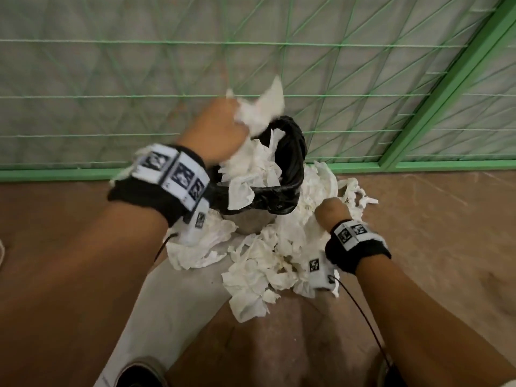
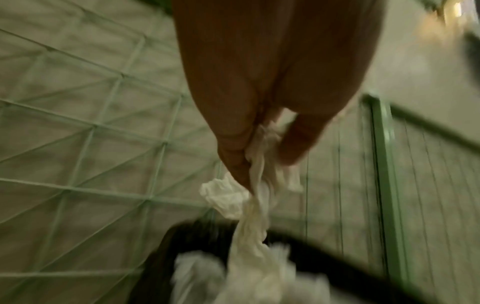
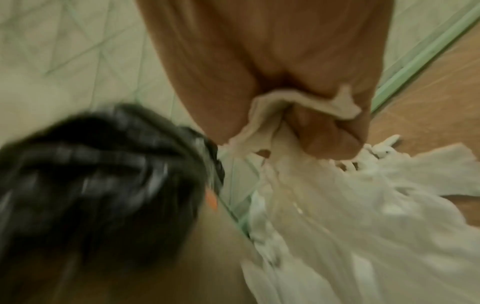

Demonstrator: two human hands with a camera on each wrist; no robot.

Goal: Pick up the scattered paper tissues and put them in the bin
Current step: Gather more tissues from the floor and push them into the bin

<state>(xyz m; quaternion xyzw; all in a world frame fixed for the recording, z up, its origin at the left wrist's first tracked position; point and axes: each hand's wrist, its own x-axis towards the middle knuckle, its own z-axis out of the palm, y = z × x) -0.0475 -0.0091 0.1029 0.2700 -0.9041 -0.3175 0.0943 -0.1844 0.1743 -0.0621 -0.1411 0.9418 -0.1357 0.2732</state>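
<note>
A small bin lined with a black bag stands on the floor against a green mesh fence, stuffed with white paper tissues. My left hand is just above the bin's mouth and grips a bunch of tissues; in the left wrist view the fingers pinch a twisted tissue that hangs down over the bin. My right hand is low at the bin's right and grips tissues from the pile on the floor. The bin shows blurred at its left.
More crumpled tissues lie on the brown floor in front of the bin, and one under my left wrist. The green fence closes off the space right behind the bin. My legs and a dark shoe are at the bottom.
</note>
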